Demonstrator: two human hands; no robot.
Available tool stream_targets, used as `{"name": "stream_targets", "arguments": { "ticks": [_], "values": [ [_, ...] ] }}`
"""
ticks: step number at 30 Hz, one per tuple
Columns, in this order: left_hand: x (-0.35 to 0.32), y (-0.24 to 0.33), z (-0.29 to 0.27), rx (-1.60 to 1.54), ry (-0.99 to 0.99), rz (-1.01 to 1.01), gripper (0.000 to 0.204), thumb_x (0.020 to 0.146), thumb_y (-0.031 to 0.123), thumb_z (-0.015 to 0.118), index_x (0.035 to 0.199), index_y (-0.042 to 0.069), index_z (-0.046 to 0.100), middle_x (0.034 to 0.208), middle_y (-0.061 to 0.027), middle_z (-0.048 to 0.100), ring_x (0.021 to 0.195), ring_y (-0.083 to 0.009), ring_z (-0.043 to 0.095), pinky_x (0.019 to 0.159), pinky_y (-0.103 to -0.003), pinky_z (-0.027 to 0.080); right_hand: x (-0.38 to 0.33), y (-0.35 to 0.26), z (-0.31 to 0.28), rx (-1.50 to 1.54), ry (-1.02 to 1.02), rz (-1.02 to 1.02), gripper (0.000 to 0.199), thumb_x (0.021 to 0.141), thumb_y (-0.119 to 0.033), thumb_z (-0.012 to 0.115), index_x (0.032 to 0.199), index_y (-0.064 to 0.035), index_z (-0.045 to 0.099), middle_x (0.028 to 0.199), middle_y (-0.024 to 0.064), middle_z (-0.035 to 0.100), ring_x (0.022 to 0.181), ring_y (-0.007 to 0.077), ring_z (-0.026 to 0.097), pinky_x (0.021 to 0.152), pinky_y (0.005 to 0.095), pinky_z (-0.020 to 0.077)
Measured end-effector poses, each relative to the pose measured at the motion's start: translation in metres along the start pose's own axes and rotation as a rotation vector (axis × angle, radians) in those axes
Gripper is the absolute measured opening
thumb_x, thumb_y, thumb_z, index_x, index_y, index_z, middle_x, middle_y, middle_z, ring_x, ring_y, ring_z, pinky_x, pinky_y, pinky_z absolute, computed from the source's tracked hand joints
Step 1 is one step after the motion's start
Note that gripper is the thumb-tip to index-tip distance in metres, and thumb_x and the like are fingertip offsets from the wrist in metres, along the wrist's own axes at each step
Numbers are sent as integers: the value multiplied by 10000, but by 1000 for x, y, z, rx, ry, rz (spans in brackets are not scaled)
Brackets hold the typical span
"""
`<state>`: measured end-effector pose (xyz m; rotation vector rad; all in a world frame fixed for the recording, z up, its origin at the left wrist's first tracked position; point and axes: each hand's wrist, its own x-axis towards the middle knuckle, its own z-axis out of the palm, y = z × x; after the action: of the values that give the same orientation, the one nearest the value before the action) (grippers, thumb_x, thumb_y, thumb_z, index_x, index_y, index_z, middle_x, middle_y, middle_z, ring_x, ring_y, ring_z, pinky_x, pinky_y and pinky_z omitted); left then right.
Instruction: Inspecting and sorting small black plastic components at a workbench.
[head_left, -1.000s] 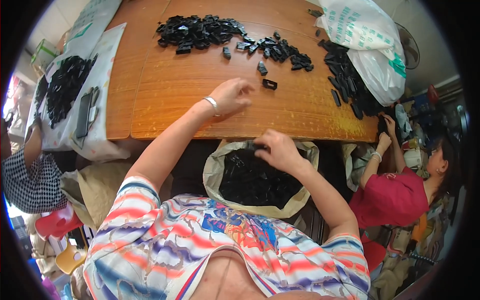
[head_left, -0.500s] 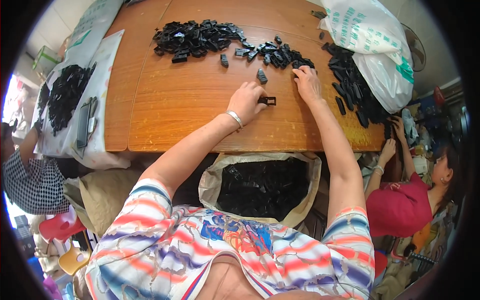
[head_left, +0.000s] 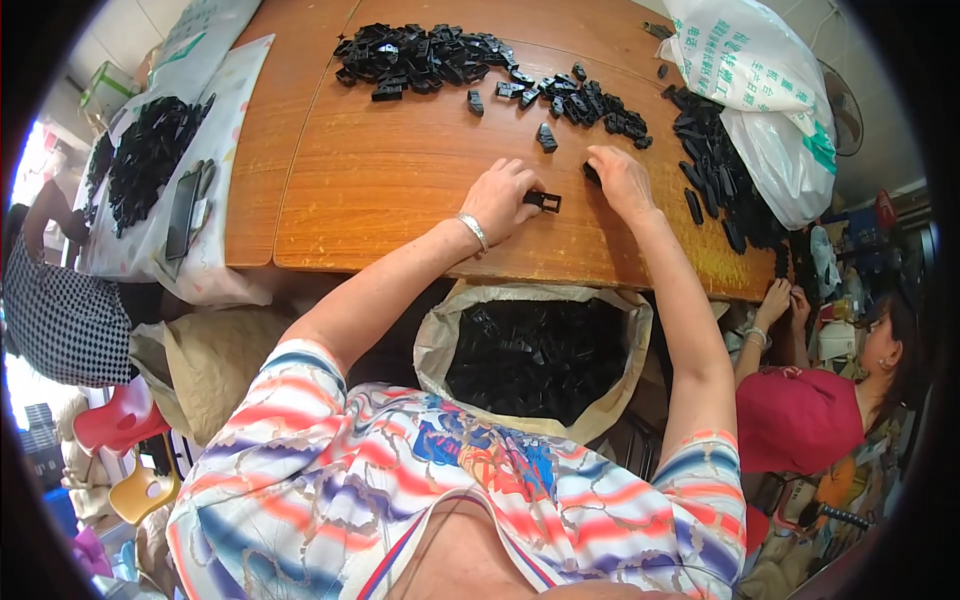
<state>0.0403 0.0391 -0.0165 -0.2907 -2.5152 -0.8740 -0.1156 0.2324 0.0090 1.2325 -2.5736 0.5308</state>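
Observation:
My left hand point(head_left: 500, 194) is closed around a black plastic frame-shaped part point(head_left: 544, 201), whose open end sticks out to the right. To its right, my right hand point(head_left: 622, 182) pinches a small black plastic piece point(head_left: 592, 174) just above the table. One loose black piece point(head_left: 546, 138) lies on the wood beyond and between my hands. Farther off are a small cluster of black pieces point(head_left: 590, 104) and a larger heap of them point(head_left: 420, 55).
A sack point(head_left: 432, 345) full of black parts stands open below the table edge point(head_left: 380, 262). Long black strips point(head_left: 715, 165) lie by a white plastic bag point(head_left: 750, 60) at right. Co-workers sit on both sides; another black pile point(head_left: 155, 150) is at left.
My right hand has drawn back from the small cluster toward my left hand, with a black piece in its fingers. The left hand still holds its part. The view has shifted slightly.

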Motion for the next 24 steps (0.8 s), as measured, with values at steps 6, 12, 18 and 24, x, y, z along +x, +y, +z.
{"name": "stream_targets", "arguments": {
  "ticks": [6, 12, 18, 24],
  "values": [
    [-1, -1, 1, 11, 15, -65, 256, 756, 156, 739, 984, 75, 656, 949, -100, 582, 972, -309, 533, 871, -387, 469, -14, -15, -8, -48, -6, 160, 263, 873, -199, 663, 1093, -54, 657, 1026, 149, 654, 957, 342, 621, 810, 424, 500],
    [2, 0, 3, 16, -34, -64, 229, 759, 163, 739, 962, 83, 669, 940, -89, 583, 967, -296, 536, 864, -385, 471, -34, -25, -6, 23, 44, 203, 247, 820, -162, 712, 1036, -46, 684, 942, 145, 647, 902, 340, 628, 787, 403, 509],
    [2, -5, 2, 21, -18, -61, 211, 756, 159, 734, 944, 87, 672, 922, -85, 586, 949, -298, 544, 844, -386, 474, -42, -71, -9, 340, 24, 21, 243, 752, -63, 740, 990, -41, 698, 889, 123, 626, 815, 317, 636, 711, 379, 513],
    [1, -6, 5, 17, 11, -46, 195, 756, 154, 730, 927, 77, 676, 918, -88, 595, 946, -295, 548, 829, -385, 476, -40, -71, -7, 268, 3, -41, 234, 750, -60, 741, 978, -37, 696, 908, 111, 620, 804, 318, 634, 707, 389, 514]
  ]
}}
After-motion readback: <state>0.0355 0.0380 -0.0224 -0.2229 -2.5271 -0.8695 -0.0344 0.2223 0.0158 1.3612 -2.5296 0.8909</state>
